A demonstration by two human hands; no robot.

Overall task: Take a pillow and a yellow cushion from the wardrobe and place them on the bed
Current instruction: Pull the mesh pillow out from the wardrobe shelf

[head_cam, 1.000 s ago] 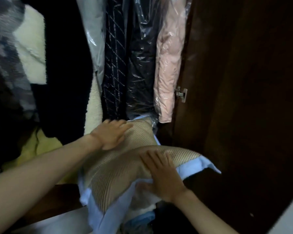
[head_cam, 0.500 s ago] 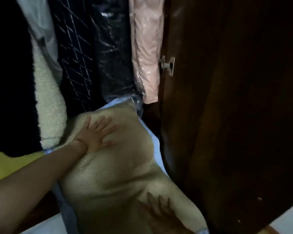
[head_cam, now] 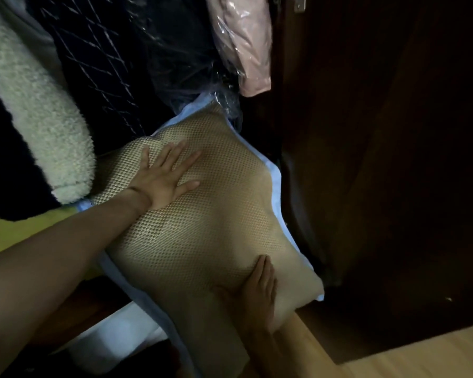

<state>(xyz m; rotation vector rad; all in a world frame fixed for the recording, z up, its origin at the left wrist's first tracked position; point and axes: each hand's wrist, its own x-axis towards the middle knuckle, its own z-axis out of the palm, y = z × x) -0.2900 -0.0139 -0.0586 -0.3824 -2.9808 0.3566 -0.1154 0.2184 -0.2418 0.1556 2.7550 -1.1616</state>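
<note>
Left hand (head_cam: 161, 184) lies flat, fingers spread, pressing on the upper face of the beige mesh-covered pillow with pale blue border (head_cam: 202, 219); it is not closed round anything. Right hand (head_cam: 257, 293) lies palm-down near the pillow's lower edge, fingers extended, likewise pressing rather than gripping. The pillow sits tilted at the wardrobe opening, its top corner under the clear plastic garment covers (head_cam: 191, 77), its right edge close against the dark wooden wardrobe door (head_cam: 366, 159).

Risks noted:
- Neither hand has a closed hold, so the soft pillow could slide off or fold when lifted.
- The top corner may snag the plastic covers and drag the hanging pink garment (head_cam: 246, 50) down.
- The white fleece garment (head_cam: 38, 110) hangs touching the pillow's left side and may be pulled out.

The yellow cushion (head_cam: 14, 230) lies low on the left, partly hidden under dark clothing, not yet taken.
</note>
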